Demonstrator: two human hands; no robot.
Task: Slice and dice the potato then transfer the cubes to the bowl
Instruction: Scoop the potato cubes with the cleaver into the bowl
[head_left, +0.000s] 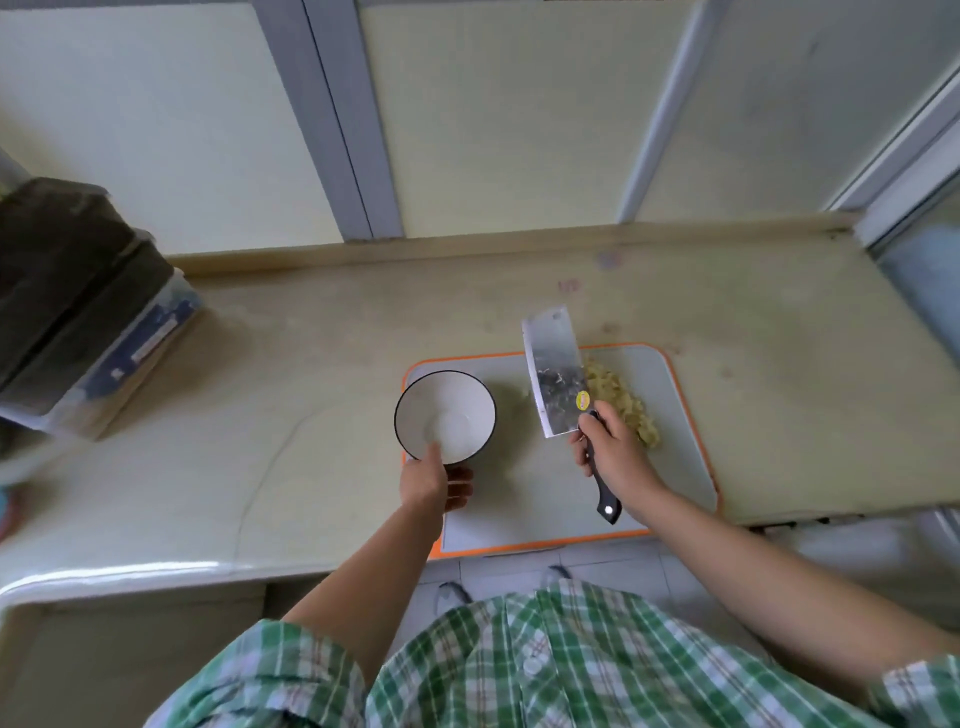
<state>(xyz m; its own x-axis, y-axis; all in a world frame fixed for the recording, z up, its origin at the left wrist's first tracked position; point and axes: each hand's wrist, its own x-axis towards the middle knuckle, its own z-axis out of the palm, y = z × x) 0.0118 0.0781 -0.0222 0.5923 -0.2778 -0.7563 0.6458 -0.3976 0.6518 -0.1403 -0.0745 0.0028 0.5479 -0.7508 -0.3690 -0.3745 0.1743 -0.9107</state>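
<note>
Gripping the black handle of a cleaver, the right hand has its fingers wrapped closed around it. The broad blade stands over the middle of the cutting board with its tip toward the far edge of the bench. A round yellow sticker sits on the blade near the handle; its writing is too small to read.

The potato cubes lie in a pale heap on the board's far right part, just beside the blade.

The left hand holds the white, dark-rimmed bowl by its near rim, thumb over the edge and fingers curled beneath. The bowl is over the board's far left corner. Whether it rests on the board I cannot tell.

The grey, orange-edged board reaches the bench's near edge. Stacked dark containers stand at the bench's left edge, one with a blurred pale label.
</note>
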